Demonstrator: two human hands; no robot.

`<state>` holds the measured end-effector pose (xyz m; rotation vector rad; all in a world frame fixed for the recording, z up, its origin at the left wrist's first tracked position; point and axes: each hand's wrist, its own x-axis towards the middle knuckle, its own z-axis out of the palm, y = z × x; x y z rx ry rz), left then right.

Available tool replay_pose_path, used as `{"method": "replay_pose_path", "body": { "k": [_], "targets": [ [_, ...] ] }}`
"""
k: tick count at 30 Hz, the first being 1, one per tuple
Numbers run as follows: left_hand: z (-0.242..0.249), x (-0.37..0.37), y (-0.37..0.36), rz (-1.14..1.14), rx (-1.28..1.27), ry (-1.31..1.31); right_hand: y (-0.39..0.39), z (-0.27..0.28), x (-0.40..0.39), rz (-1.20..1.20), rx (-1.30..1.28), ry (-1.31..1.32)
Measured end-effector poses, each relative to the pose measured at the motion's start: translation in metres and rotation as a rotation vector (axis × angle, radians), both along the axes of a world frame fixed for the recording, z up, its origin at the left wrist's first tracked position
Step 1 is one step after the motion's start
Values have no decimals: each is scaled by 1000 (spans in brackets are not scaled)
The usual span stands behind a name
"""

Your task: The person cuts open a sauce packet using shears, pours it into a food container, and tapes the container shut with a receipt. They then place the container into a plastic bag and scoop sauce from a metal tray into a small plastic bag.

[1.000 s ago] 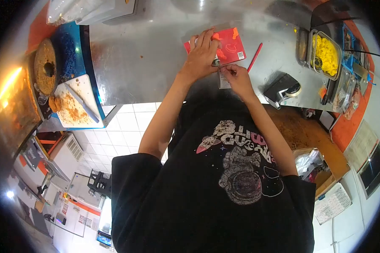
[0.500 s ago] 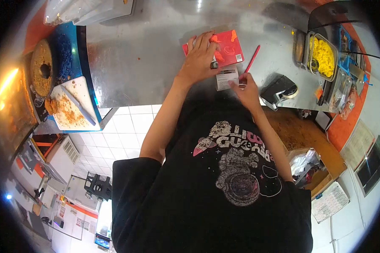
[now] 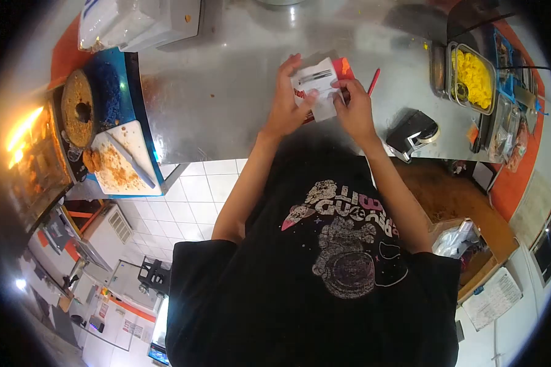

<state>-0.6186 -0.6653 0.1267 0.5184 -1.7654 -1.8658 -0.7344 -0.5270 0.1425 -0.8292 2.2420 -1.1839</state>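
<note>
A red box is held up off the steel table, mostly behind a white printed paper slip. On the left, my left hand grips the box and slip, its thumb lying over the paper. My right hand pinches the slip's right edge beside the orange mark on the box. Just right of that hand, a red pen lies on the table. A black tape dispenser stands at the table's front edge.
A clear container of yellow food sits at the right. At the left are a white cutting board with a knife and crumbs, and a round pan. Plastic-wrapped items are at the back left. An open cardboard box stands below right.
The box has been lifted and turned, and the slip now lies across its face. My left hand has shifted to the box's left side; my right hand has moved up to the slip's edge.
</note>
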Motion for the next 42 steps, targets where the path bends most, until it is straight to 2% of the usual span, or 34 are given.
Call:
{"method": "replay_pose_path", "body": {
  "k": [2,3,5,7,9,11,12,14,16,17,20,24,26,28,30,32,34,35,38,40,42],
  "targets": [
    [1,2,3,11,-575,-204,-2,2,5,22,62,84],
    [-1,4,4,4,-576,-202,0,6,7,46,134,168],
    [-5,9,5,-113,-837,-464,8,15,7,44,192,176],
    [1,7,8,-94,-827,-486,22,27,7,49,248,185],
    [4,7,9,-72,-816,-508,57,47,7,-144,151,122],
    [2,6,9,-73,-835,-523,111,51,13,-368,233,160],
    [0,5,8,-80,-830,-512,139,39,19,-566,76,57],
    [-6,6,8,-86,-846,-475,192,21,30,-840,49,-37],
    [-11,6,9,-101,-865,-432,196,34,32,-1039,110,-481],
    [-13,5,9,-83,-901,-418,195,31,33,-1090,-10,-635],
    [-8,5,10,-74,-889,-415,183,23,26,-1158,-50,-664],
    [-2,3,11,-67,-853,-395,205,8,25,-1001,-210,-601],
    [-3,3,10,-71,-867,-395,210,15,33,-1147,-471,-735],
    [-4,4,10,-74,-872,-396,213,16,52,-1127,-445,-727],
    [-4,3,10,-92,-875,-425,210,10,66,-1087,-223,-789],
    [-5,1,11,-89,-870,-420,209,-9,60,-1119,-151,-706],
    [-4,7,11,-74,-865,-434,216,-15,50,-926,201,-338],
    [-4,5,9,-90,-851,-437,223,-25,48,-933,122,-332],
    [-2,5,5,-72,-858,-419,237,-19,31,-845,260,-539],
    [1,5,1,-153,-849,-395,241,-20,31,-825,273,-582],
    [-1,5,-2,-119,-835,-369,232,2,26,-495,200,-721]
  ]
}}
